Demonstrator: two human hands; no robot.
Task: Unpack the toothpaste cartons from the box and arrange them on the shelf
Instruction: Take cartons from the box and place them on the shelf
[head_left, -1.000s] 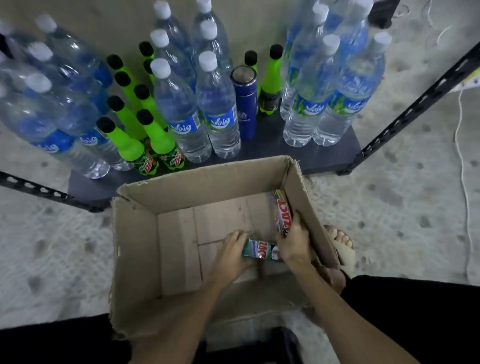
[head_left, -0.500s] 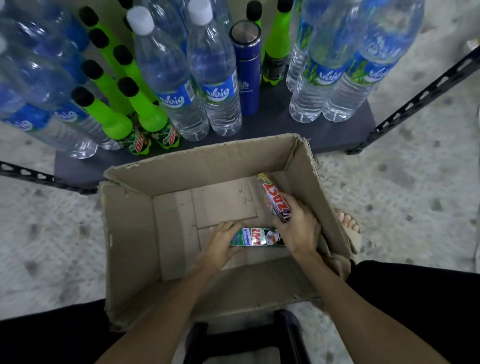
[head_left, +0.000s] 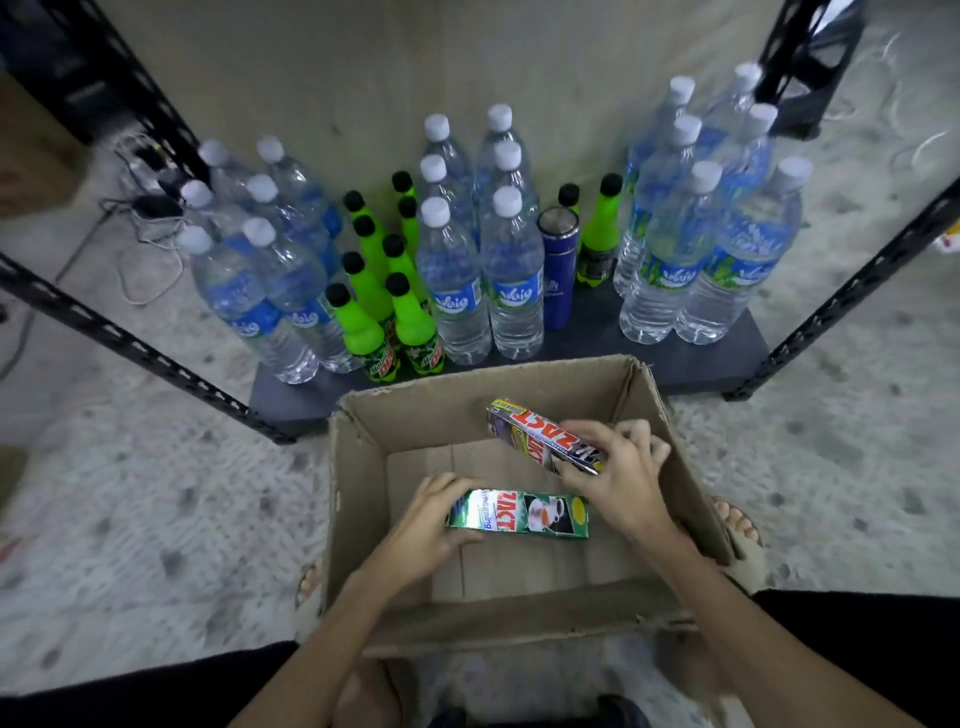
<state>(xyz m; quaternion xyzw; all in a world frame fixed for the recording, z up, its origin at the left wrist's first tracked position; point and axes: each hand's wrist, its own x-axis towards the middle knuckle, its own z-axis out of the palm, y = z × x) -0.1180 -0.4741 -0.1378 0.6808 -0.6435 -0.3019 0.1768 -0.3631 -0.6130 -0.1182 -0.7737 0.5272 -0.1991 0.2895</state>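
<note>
An open cardboard box (head_left: 358, 499) stands on the floor in front of a low dark shelf (head_left: 691, 364). My left hand (head_left: 428, 525) grips the left end of a green toothpaste carton (head_left: 519, 513), held level over the inside of the box. My right hand (head_left: 618, 478) holds a second, silver and red carton (head_left: 535, 434) by its near end, tilted up toward the box's far wall. The bottom of the box shows bare cardboard between my hands.
The shelf board carries several water bottles (head_left: 511, 280), several green soda bottles (head_left: 363, 332) and a blue flask (head_left: 558, 270). Black shelf posts (head_left: 130, 348) slant at left and right. Cables lie on the floor at far left. My sandalled feet flank the box.
Both hands have risen from the box bottom, each lifting a carton. The right-hand carton came away from the right wall. The view pulled back and tilted up.
</note>
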